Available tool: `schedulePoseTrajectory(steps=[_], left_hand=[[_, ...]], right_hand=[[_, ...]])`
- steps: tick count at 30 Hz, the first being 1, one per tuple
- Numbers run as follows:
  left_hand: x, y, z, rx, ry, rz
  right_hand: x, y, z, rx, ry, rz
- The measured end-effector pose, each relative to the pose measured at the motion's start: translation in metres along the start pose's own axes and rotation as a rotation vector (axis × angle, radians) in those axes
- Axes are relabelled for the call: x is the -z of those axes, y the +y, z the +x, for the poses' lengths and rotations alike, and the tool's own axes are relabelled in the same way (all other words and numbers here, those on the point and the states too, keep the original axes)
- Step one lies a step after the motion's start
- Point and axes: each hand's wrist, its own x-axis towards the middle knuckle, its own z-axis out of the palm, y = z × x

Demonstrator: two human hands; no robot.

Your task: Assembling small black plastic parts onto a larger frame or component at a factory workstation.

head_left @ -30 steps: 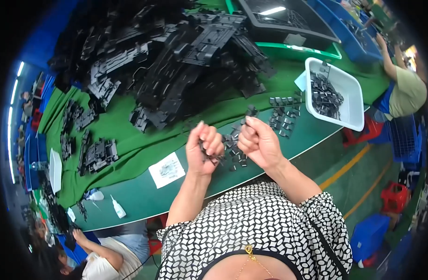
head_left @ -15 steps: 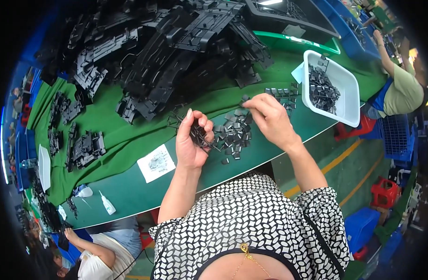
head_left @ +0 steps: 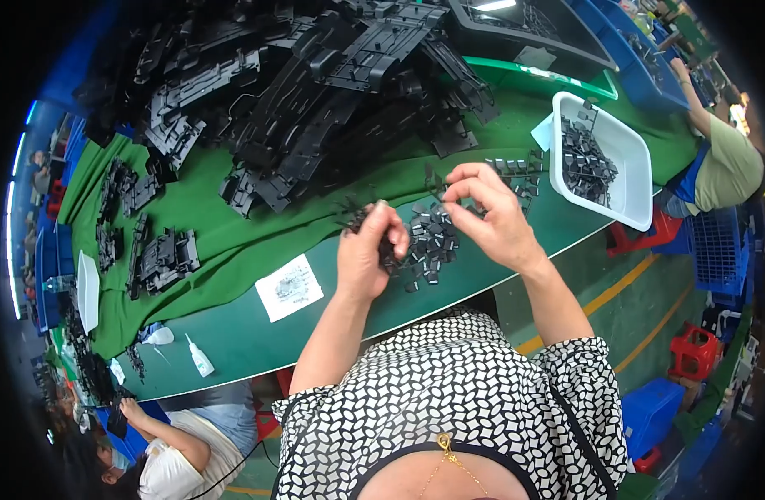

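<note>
My left hand point(head_left: 371, 250) is closed around a bunch of thin black plastic sprues point(head_left: 355, 214), whose ends stick out past the thumb. To its right, my right hand point(head_left: 492, 215) pinches a small black plastic piece point(head_left: 437, 182) between thumb and fingers; its exact shape is blurred. Beneath and between the hands lies a loose pile of small flat black clips point(head_left: 433, 242) on the green table. Beyond my right hand, several more small black parts still on frames point(head_left: 516, 167) lie near a white tub.
The white tub point(head_left: 635, 171) at right holds many black parts. A heap of large black moulded panels point(head_left: 316, 100) fills the far side on green cloth point(head_left: 232, 237). A stained paper point(head_left: 289, 287) and a glue bottle point(head_left: 199, 357) lie left. Other people sit at left and far right.
My left hand has turned inward, its palm now less visible, with the bunch still in it. My right hand's fingers have shifted, and a longer thin black piece now shows at their tips.
</note>
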Motion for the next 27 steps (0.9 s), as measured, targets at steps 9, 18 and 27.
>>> schedulePoseTrajectory(steps=[9,18,27], left_hand=[[0.005,-0.011,-0.003,-0.148,0.031,0.327],[0.0,-0.002,-0.01,0.151,-0.123,0.08],[0.006,-0.004,-0.01,0.163,-0.265,-0.11]], right_hand=[[-0.028,-0.02,-0.009,0.052,-0.023,0.183],[-0.031,-0.007,-0.009,-0.388,-0.352,0.957],[-0.04,0.001,-0.016,-0.487,-0.297,1.297]])
